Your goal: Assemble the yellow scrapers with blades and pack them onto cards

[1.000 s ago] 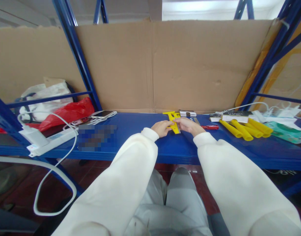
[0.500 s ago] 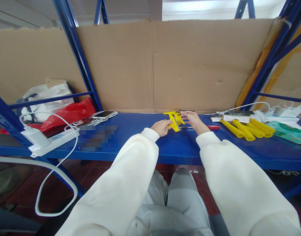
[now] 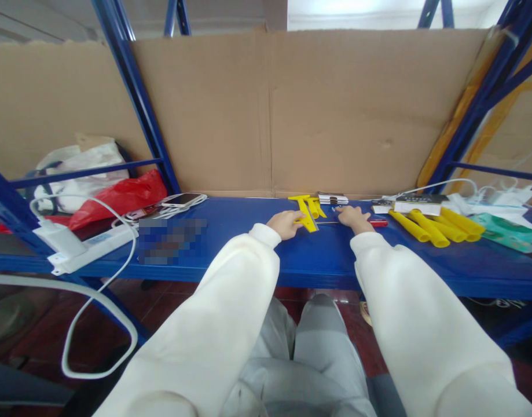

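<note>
My left hand [image 3: 285, 225] is closed around the end of a yellow scraper head [image 3: 308, 222] with a metal edge, held just over the blue shelf. My right hand [image 3: 353, 219] is down at the shelf, fingers bent together beside some tiny metal pieces [image 3: 338, 207]; whether one is pinched is too small to make out. A screwdriver with a red handle [image 3: 378, 223] lies beside and partly behind this hand, its thin shaft pointing left. Behind the held part lie more yellow pieces [image 3: 318, 208]. A stack of flat dark-and-silver pieces [image 3: 333, 198] rests at the back.
Several yellow tubular handles [image 3: 439, 229] lie on the right, before a black-and-white box [image 3: 417, 204] and a green packet [image 3: 506, 231]. To the left are a phone [image 3: 185, 200], a white power strip [image 3: 94, 248] and a red bag [image 3: 120, 200]. Cardboard [image 3: 270, 116] walls the back.
My right hand has moved away from the yellow pieces, right and down to the small metal pieces, uncovering the flat stack. My left hand still holds the scraper head in nearly the same place.
</note>
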Demonstrator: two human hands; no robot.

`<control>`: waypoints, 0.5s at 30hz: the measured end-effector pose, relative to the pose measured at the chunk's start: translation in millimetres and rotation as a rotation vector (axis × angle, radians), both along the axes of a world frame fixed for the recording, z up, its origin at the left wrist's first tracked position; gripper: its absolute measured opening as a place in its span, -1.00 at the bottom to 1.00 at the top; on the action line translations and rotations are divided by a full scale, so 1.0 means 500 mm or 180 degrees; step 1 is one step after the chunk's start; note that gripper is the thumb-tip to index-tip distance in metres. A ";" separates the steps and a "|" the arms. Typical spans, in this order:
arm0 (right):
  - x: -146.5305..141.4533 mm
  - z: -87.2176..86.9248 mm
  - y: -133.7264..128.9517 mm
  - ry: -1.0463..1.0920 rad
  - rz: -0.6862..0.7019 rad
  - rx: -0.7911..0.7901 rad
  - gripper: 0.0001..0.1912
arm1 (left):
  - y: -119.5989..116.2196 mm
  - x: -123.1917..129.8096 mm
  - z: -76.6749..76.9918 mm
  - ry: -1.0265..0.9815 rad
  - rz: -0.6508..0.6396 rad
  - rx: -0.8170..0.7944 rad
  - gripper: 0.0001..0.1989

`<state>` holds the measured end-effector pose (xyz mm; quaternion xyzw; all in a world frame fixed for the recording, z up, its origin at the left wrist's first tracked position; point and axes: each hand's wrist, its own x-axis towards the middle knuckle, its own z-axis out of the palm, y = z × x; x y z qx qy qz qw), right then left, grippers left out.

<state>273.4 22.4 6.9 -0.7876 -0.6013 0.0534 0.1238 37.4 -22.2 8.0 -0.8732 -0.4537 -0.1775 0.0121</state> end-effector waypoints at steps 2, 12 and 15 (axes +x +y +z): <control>-0.002 0.002 0.001 -0.0172 0.0014 -0.0061 -0.44 | -0.001 0.000 0.000 0.0018 0.0013 -0.0012 -0.64; 0.006 -0.010 0.033 -0.0516 0.0234 -0.0164 -0.44 | -0.006 0.003 0.002 0.0137 0.0060 -0.0060 -0.62; 0.007 -0.011 0.038 -0.0509 0.0252 -0.0157 -0.46 | -0.005 0.003 0.001 0.0156 0.0047 -0.0032 -0.62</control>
